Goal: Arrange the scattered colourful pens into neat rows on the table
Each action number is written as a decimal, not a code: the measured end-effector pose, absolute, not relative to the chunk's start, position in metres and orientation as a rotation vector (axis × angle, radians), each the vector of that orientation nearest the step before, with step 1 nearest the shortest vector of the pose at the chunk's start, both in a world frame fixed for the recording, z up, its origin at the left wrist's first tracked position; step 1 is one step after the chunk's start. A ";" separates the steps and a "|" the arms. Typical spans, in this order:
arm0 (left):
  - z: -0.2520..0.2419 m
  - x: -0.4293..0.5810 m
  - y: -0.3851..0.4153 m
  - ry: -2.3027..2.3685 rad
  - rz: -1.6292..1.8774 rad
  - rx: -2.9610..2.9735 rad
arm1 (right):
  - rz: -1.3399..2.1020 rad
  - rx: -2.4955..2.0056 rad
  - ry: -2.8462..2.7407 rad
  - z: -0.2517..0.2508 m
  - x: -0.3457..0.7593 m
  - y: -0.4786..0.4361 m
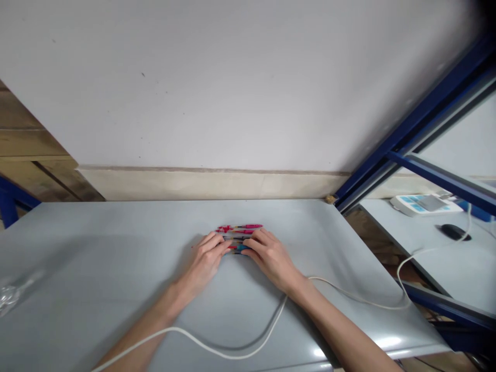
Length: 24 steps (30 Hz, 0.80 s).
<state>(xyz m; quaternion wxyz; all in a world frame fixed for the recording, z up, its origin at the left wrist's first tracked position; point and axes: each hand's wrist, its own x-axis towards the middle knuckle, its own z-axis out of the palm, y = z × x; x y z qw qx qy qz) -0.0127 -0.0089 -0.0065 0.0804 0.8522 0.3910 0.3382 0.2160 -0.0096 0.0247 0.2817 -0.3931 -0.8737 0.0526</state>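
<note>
Several pens lie side by side, crosswise, at the middle of the table. The farthest is a pink pen (253, 226), with a second pink pen (243, 232) just nearer. Closer still are a dark pen (237, 238) and a blue pen (241, 248) with some red beside it. My left hand (208, 254) has its fingers curled on the left ends of the nearer pens. On their right ends, my right hand (270, 254) closes with thumb and fingers. Both hands partly cover these pens, so their exact number and full length are hidden.
A white cable (228, 356) loops across the grey table (96, 258) and over my left forearm. Clear crumpled plastic (10, 297) lies at the left edge. Beyond the blue frame (422, 113) on the right are a white device (426, 204) and a black mouse (455, 232).
</note>
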 end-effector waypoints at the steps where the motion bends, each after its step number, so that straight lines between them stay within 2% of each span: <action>1: -0.006 -0.011 -0.010 1.118 0.979 2.562 | 0.183 -1.028 -2.295 0.023 0.214 -0.011; 4: -0.005 -0.007 -0.015 1.008 0.939 2.567 | 0.288 -0.960 -2.165 0.017 0.210 -0.014; 11: 0.000 -0.004 -0.018 1.113 1.158 2.530 | 0.615 -0.898 -1.967 0.023 0.204 -0.021; 18: 0.001 -0.001 -0.021 1.020 1.140 2.598 | 0.655 -1.092 -1.971 0.022 0.203 -0.022; 24: -0.002 -0.002 -0.017 1.101 1.261 2.503 | 0.829 -1.001 -1.912 0.032 0.206 -0.014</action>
